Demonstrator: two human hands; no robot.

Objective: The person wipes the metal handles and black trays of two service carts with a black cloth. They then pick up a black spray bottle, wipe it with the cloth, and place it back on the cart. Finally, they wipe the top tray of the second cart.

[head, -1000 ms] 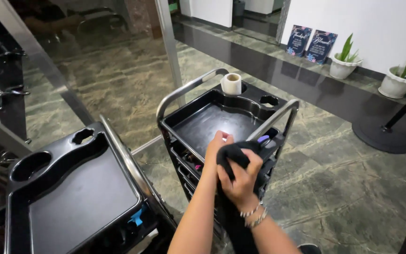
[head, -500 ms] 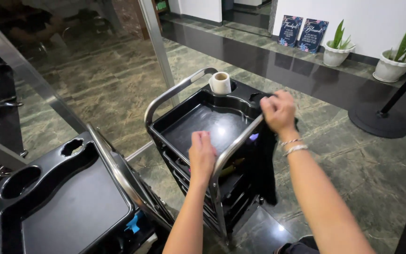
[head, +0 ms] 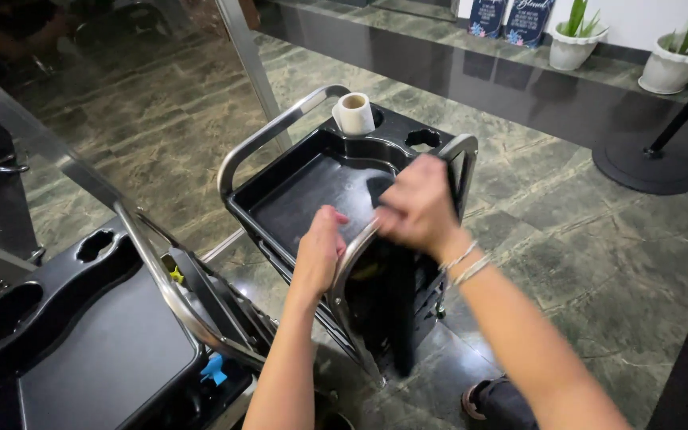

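A black salon trolley [head: 296, 203] with chrome handles stands in front of me on the stone floor. My left hand [head: 320, 248] is curled over its near rim, beside the chrome handle [head: 352, 259]. Blurred with motion, my right hand [head: 417, 209] is over the tray's near right side, closed on a black cloth [head: 400, 318]. The cloth hangs down the trolley's front side. A white roll [head: 353, 113] stands in a holder at the tray's far edge.
A second black trolley [head: 81, 358] with a chrome handle stands at lower left. A glass partition with a metal post [head: 244, 48] is behind. Two white plant pots [head: 670, 72] and a round black stand base [head: 646, 163] sit at right. My shoe [head: 487, 398] shows below.
My right hand has swung from the trolley's far right corner back toward the near side with the cloth. My left hand has stayed at the near rim.
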